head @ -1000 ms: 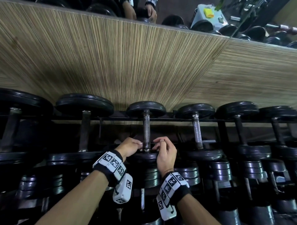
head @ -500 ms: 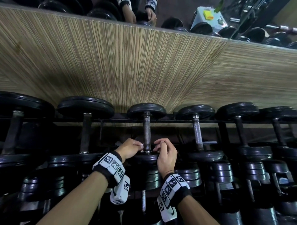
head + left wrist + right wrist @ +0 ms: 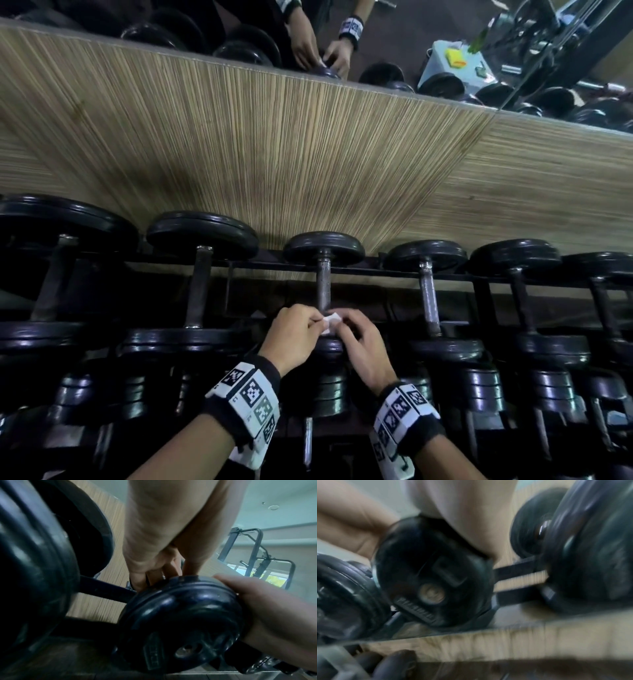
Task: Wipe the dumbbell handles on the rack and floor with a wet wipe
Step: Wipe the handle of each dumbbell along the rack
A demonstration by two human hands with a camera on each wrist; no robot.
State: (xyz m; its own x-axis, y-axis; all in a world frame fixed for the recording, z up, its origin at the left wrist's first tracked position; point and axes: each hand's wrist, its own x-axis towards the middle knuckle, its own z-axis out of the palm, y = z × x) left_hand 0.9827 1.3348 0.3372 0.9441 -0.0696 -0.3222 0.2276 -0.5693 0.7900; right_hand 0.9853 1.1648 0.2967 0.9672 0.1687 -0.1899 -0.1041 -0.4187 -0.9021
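Observation:
A small black dumbbell lies on the rack, its metal handle (image 3: 323, 284) running away from me. Both hands meet at the near end of that handle, just above its near plate (image 3: 329, 346). A small white wet wipe (image 3: 331, 322) sits between them, pinched by my left hand (image 3: 297, 337) and my right hand (image 3: 362, 342). In the left wrist view the left hand's fingers (image 3: 140, 580) curl down behind the near plate (image 3: 180, 615), with the right hand (image 3: 267, 601) against its right rim. The right wrist view is blurred and shows that plate (image 3: 433, 577) close up.
More black dumbbells fill the rack (image 3: 376, 270) on both sides, one handle (image 3: 429, 301) close on the right and another (image 3: 200, 287) on the left. Lower tiers hold further dumbbells (image 3: 486, 387). A wood-grain wall (image 3: 274, 147) stands behind, with a mirror (image 3: 445, 44) above it.
The hands have come together in front of the handle's near end, and the white wipe now shows between their fingertips. The head view has shifted slightly.

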